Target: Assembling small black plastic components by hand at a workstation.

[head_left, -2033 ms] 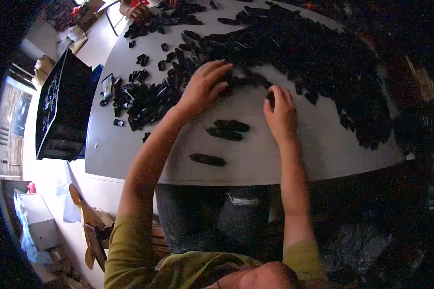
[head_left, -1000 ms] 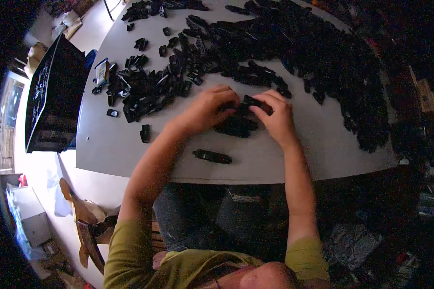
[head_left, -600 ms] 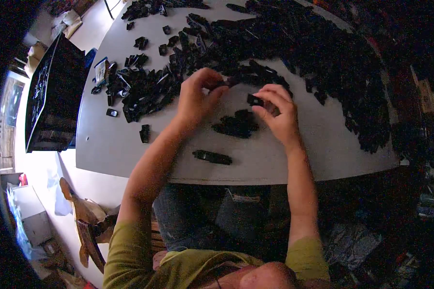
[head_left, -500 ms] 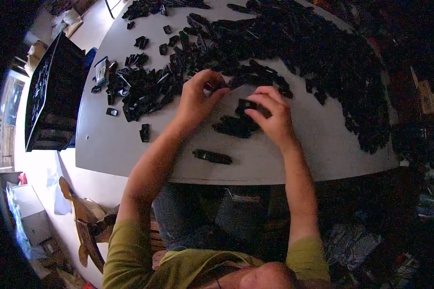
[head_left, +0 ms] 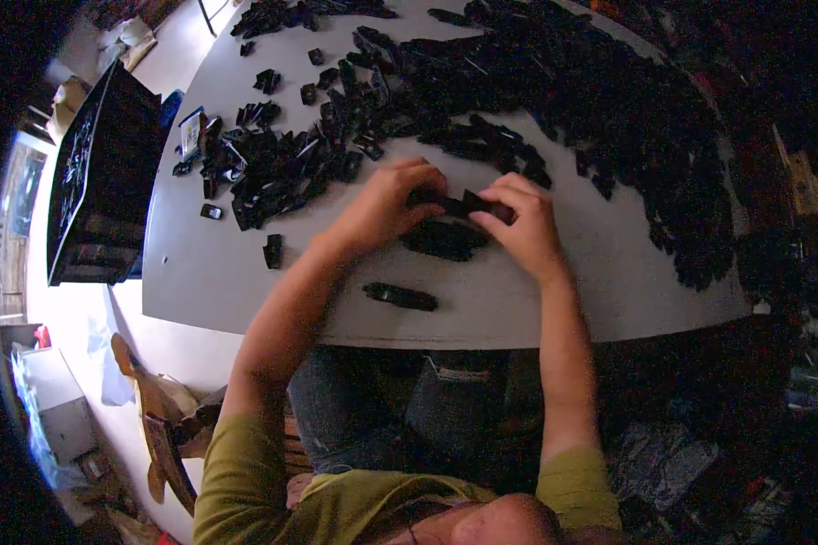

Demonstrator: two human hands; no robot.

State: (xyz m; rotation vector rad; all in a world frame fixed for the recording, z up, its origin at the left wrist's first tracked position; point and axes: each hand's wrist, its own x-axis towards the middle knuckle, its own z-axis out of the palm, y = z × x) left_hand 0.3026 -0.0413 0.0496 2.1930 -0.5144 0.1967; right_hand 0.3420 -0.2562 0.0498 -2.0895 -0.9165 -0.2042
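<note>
Head view, black parts (head_left: pixel 472 202), partly hidden

left hand (head_left: pixel 393 200) and right hand (head_left: pixel 528 221): gripping black parts (head_left: pixel 472 203); black pile (head_left: pixel 573 86): beyond; pale table (head_left: pixel 204 286): beneath

Olive short-sleeved shirt (head_left: pixel 373 490), blue jeans (head_left: pixel 327 409), pale frayed tear (head_left: pixel 461 374), dark neck cord (head_left: pixel 412 534)

Across a pale surface (head_left: pixel 204 277), a broad black heap (head_left: pixel 609 109) at the far and right side; to the left, a looser pile (head_left: pixel 282 173); near the front edge, one long part (head_left: pixel 400 296), with a small cluster (head_left: pixel 441 242) just beyond.
</note>
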